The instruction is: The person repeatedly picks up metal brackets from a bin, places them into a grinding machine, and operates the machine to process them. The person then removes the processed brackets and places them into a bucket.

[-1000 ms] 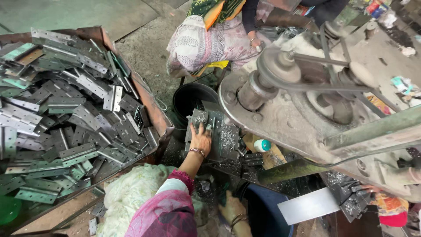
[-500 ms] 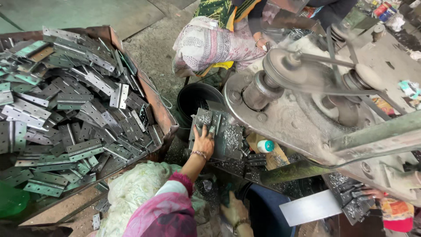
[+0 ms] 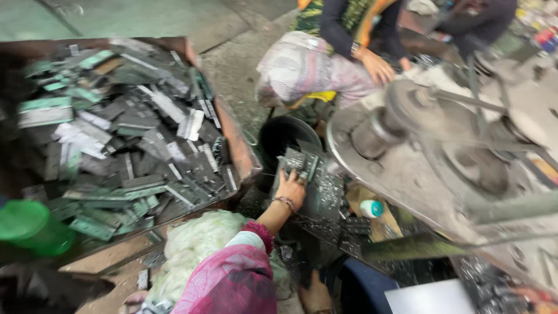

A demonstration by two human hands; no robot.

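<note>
At mid-frame the left hand (image 3: 289, 189) lies with its grip closed on a small stack of metal plates (image 3: 299, 164), likely stiff, heavy and sharp-edged, best held by the flat faces; the right hand is unseen.

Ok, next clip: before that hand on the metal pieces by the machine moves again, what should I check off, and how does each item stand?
1. Left hand rests on the small metal pieces: ok.
2. Firm grip on a piece: cannot tell, blurred.
3. Right hand location: cannot tell, not clearly in view.
4. Left hand apart from the machine's wheel: ok.
5. Other person's hand close to that wheel: not ok.
6. Black bucket beside the pieces unobstructed: ok.
</note>
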